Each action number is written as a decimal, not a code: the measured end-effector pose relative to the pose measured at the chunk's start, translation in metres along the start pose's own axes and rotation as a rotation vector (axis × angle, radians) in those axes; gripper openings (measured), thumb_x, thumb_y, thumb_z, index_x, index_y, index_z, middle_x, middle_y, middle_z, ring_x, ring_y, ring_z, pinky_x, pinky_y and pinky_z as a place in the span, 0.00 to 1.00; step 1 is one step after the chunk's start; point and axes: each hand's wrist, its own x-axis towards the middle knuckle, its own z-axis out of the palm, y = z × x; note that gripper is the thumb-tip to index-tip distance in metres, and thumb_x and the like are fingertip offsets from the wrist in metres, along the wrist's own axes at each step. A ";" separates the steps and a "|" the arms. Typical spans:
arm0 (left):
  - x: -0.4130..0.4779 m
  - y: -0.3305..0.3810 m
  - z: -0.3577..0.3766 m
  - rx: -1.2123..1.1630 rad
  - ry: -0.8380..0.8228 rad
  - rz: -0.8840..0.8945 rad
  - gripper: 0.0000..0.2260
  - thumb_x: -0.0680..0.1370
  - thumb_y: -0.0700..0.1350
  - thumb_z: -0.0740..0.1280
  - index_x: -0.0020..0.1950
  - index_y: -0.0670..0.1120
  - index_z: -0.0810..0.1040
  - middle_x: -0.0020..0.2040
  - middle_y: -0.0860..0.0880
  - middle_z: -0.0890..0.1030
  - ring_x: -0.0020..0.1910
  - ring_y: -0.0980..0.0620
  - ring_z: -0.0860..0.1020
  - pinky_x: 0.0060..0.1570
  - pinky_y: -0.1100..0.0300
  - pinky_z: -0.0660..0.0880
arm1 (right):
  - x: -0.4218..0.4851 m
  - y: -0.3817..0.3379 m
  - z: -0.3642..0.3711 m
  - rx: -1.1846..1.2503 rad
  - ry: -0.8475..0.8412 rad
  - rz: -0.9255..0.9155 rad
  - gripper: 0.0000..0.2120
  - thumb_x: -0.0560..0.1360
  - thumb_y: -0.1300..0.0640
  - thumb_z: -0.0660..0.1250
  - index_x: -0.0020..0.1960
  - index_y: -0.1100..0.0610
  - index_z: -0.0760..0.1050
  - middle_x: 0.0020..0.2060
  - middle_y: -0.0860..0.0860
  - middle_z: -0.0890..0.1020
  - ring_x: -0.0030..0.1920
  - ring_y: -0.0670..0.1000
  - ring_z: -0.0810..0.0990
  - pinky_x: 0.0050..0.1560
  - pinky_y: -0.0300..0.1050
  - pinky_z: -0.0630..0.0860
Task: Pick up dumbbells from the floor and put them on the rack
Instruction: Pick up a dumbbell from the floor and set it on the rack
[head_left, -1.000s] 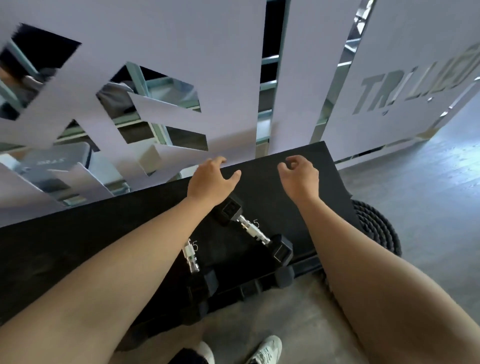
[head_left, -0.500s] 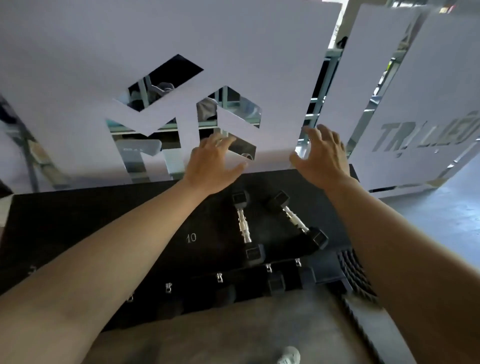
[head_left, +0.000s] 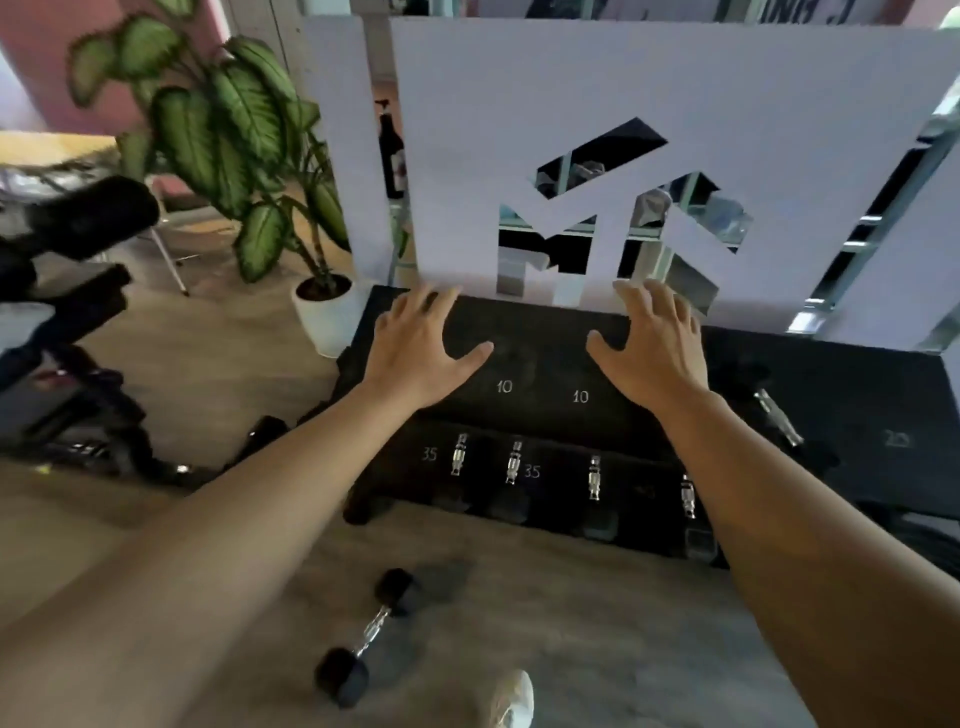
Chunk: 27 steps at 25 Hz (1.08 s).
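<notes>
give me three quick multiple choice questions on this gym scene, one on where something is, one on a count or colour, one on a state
1. Where is the loose dumbbell?
A. on the floor in front of the rack
B. on the top shelf
C. in a hand

2. What colour is the plant pot?
A. red
B. white
C. black

3. What state are the left hand and right hand in?
A. both gripping dumbbells
B. both open and empty
C. one clenched

Answers: 1 A, it lies on the floor near the shoe. 2 B, the pot beside the rack is white. 3 B, fingers are spread with nothing held.
</notes>
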 end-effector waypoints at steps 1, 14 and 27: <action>-0.030 -0.020 -0.014 0.013 -0.031 -0.053 0.38 0.72 0.70 0.59 0.75 0.49 0.64 0.73 0.44 0.67 0.71 0.40 0.65 0.66 0.40 0.66 | -0.020 -0.025 0.010 0.020 -0.020 -0.005 0.31 0.74 0.41 0.65 0.73 0.52 0.64 0.72 0.59 0.67 0.70 0.64 0.64 0.69 0.62 0.64; -0.199 -0.262 -0.097 -0.169 -0.148 -0.171 0.34 0.74 0.64 0.66 0.75 0.51 0.64 0.71 0.46 0.69 0.69 0.44 0.69 0.64 0.47 0.69 | -0.135 -0.274 0.111 0.045 -0.144 0.048 0.31 0.75 0.41 0.65 0.74 0.50 0.63 0.73 0.57 0.67 0.71 0.62 0.63 0.69 0.60 0.64; -0.125 -0.361 0.023 -0.529 -0.546 -0.014 0.22 0.76 0.53 0.71 0.68 0.50 0.73 0.62 0.49 0.78 0.52 0.52 0.78 0.50 0.57 0.75 | -0.174 -0.312 0.243 0.291 -0.026 0.736 0.30 0.74 0.43 0.66 0.73 0.49 0.66 0.68 0.51 0.74 0.68 0.54 0.68 0.58 0.44 0.65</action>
